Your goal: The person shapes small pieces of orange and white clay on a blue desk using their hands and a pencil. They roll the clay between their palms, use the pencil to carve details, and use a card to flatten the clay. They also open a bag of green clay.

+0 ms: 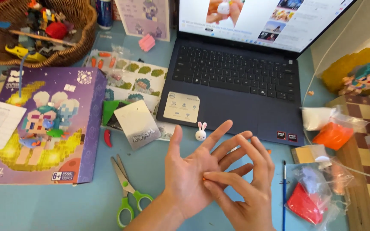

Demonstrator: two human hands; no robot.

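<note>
Left hand (193,171) open, palm up; right hand (245,188) fingers (219,177) pinch a tiny orange clay bit (203,180) on palm. Soft, light, smears easily; take it gently by fingertips. Rabbit figurine (201,131) at twelve o'clock on table (65,205).

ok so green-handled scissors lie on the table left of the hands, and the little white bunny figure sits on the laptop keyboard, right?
Not quite. The scissors do lie left of the hands, but the white bunny figure stands on the blue table just in front of the laptop, not on its keyboard. The head view shows it.
</note>
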